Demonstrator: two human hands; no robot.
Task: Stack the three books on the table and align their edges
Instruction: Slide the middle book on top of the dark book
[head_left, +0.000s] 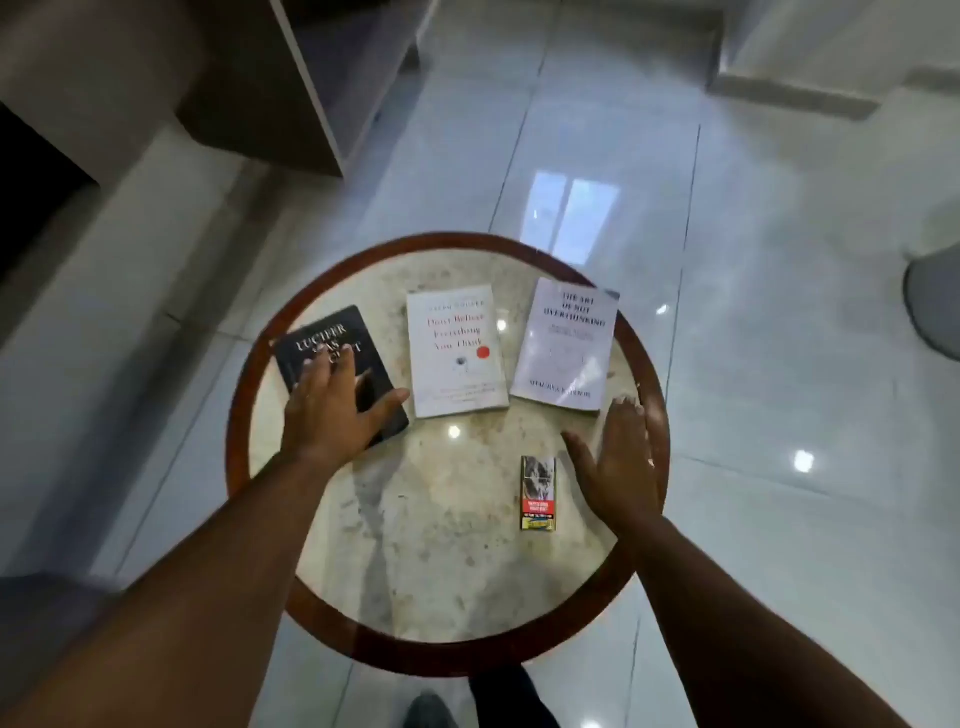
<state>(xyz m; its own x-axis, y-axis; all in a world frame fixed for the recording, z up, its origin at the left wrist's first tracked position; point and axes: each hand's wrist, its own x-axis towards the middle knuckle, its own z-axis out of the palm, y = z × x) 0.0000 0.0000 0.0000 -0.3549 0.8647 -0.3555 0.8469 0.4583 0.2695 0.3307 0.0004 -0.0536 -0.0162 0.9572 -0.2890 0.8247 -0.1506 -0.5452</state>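
Note:
Three books lie side by side, apart, on the far half of a round marble table. A black book is on the left, a white book with red lettering in the middle, a pale lilac book on the right. My left hand lies flat over the black book's near half, fingers spread, thumb toward the white book. My right hand hovers open just in front of the lilac book's near right corner, holding nothing.
A small cigarette pack lies on the table left of my right hand. The table has a dark red wooden rim. Glossy white floor tiles surround it; a wooden cabinet stands at the far left.

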